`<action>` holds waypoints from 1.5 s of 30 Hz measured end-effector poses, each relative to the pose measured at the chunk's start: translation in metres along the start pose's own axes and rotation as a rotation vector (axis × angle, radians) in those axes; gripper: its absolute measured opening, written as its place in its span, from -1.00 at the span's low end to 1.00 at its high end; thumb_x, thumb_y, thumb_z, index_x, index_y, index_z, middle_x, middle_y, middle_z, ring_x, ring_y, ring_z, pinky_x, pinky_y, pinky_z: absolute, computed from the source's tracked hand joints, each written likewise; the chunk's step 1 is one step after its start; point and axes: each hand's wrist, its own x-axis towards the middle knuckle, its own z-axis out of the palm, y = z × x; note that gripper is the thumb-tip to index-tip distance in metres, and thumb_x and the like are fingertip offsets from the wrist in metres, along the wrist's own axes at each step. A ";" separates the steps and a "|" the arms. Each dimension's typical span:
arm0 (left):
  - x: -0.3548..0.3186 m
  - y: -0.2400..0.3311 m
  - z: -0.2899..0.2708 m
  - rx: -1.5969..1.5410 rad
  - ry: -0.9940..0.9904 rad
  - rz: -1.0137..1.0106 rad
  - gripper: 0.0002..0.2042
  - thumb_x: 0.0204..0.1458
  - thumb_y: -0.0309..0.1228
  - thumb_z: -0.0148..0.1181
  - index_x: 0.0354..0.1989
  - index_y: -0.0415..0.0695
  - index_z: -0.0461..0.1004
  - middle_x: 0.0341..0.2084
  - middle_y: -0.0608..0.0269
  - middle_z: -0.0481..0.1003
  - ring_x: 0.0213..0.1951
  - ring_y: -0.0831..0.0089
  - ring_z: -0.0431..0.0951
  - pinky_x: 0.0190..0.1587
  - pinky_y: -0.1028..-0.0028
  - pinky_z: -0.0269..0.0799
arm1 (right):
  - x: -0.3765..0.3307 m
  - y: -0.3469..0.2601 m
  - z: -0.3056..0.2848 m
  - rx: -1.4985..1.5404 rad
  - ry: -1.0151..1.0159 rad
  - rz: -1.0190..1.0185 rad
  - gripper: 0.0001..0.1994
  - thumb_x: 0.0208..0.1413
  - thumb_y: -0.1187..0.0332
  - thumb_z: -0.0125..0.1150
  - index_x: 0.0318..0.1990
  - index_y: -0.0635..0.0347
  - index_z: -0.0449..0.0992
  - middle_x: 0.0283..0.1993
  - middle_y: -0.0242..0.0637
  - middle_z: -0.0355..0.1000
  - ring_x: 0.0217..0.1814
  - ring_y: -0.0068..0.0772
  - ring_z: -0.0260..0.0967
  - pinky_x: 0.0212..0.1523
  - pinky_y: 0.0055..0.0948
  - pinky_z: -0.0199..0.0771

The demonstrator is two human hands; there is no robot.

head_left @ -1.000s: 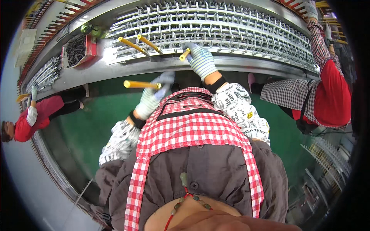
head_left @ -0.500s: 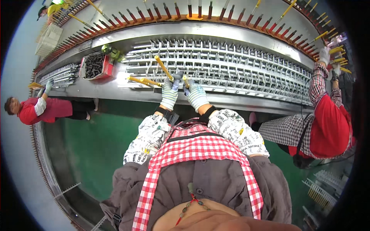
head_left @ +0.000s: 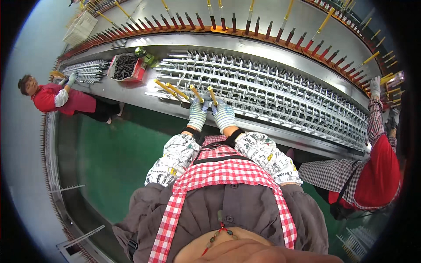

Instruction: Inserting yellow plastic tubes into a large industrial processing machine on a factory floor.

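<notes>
My left hand (head_left: 198, 115), in a striped knit glove, is closed around a yellow tube (head_left: 195, 93) standing on a metal pin of the rack (head_left: 280, 94). My right hand (head_left: 223, 115), gloved the same way, grips a second yellow tube (head_left: 212, 94) just to the right. Both hands sit side by side at the rack's front edge. Two more yellow tubes (head_left: 172, 89) lie on pins to the left of my hands. My checked apron (head_left: 219, 173) and patterned sleeves fill the lower middle.
A red bin (head_left: 126, 66) of dark parts stands at the rack's left end. One person in red (head_left: 61, 98) works at the far left, another in a red vest (head_left: 377, 166) at the right. A row of dark spindles (head_left: 245, 24), some with yellow tubes, runs along the back. Green floor (head_left: 109, 158) lies below.
Both hands have come together at the front of the rack, each now gripping an upright yellow tube. A second ago the left hand was lower, near a loose tube.
</notes>
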 end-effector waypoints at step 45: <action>0.383 0.022 -0.225 -0.251 -0.079 -0.028 -0.68 0.07 -0.23 0.09 -0.08 -0.18 0.43 -0.53 0.43 0.40 -0.63 0.70 0.26 -0.57 0.66 0.23 | 0.305 -0.155 -0.073 0.013 0.154 -0.171 -0.65 0.08 0.13 -0.03 -0.19 0.24 0.44 -0.28 0.06 0.44 -0.20 0.07 0.39 -0.13 -0.12 0.38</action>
